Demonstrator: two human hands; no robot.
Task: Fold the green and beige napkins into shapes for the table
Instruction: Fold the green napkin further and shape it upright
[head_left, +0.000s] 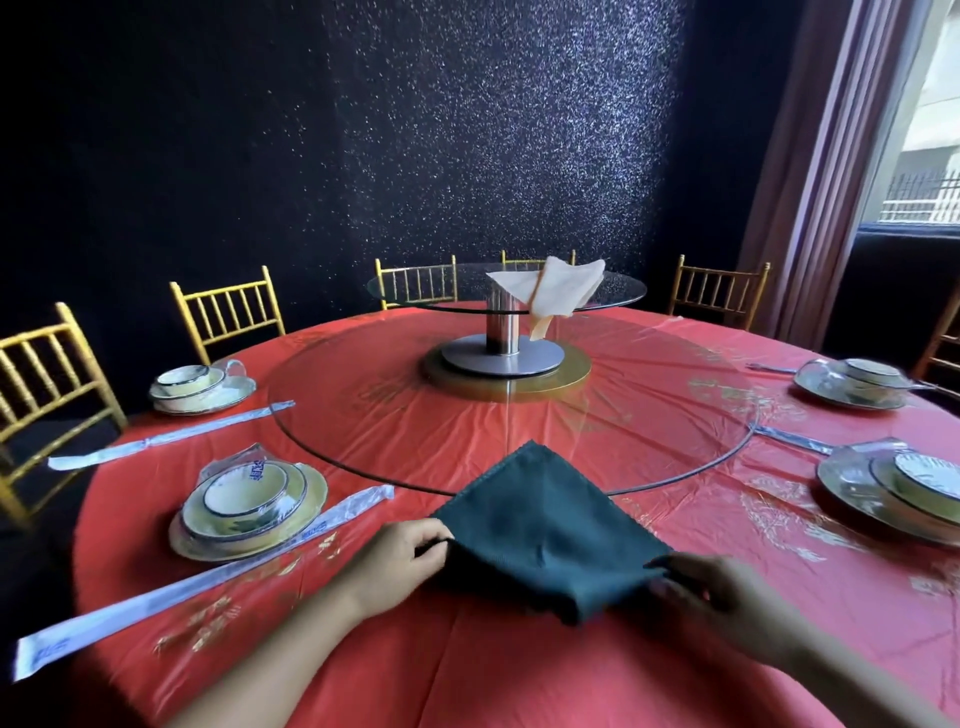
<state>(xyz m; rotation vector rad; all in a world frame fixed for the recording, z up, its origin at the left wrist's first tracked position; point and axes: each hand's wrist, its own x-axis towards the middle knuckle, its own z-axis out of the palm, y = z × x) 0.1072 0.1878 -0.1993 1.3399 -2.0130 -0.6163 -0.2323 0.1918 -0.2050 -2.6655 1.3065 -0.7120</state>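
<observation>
1. The green napkin (545, 530) is laid as a diamond on the table (467, 665) near the front edge, with its far corner lying over the turntable (363, 415) rim.
2. Its left corner is pinched by the left hand (400, 558) and its right corner by the right hand (727, 597), probably so the cloth can be drawn taut for a fold.
3. The beige napkin (556, 291) is draped on the upper tier (415, 288), well apart.
4. Plates (249, 512) and wrapped chopsticks (332, 525) lie to the left, and the fold seems unobstructed by them.
</observation>
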